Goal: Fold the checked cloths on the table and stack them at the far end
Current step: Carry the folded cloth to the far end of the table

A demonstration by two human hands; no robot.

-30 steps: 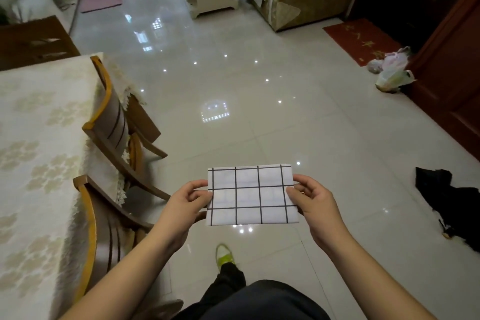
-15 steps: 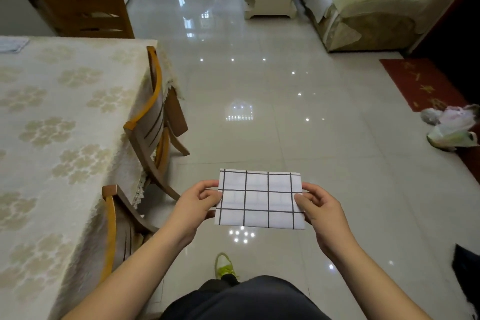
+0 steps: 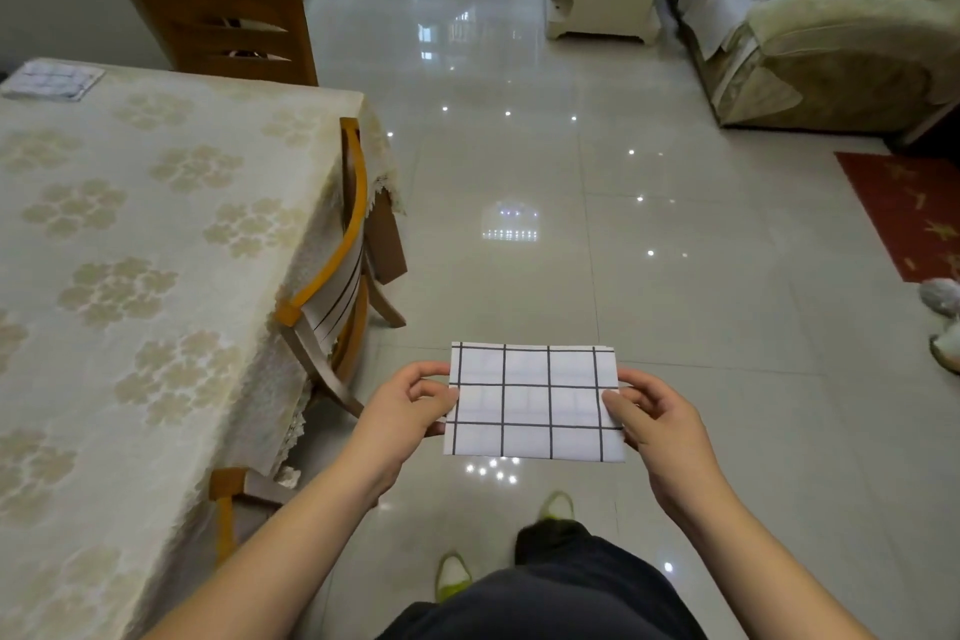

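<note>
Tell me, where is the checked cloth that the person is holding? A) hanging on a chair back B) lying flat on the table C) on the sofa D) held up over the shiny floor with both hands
D: the folded checked cloth is pinched at its left edge by the left hand and at its right edge by the right hand, out over the floor, to the right of the table.

Two checked cloths, one held (image 3: 534, 403), one on the table (image 3: 49, 78), three chairs (image 3: 332, 270), two hands (image 3: 410, 405).

Folded white checked cloth (image 3: 535, 403) held flat over floor, folded cloths (image 3: 49, 79) at table's far end
</note>
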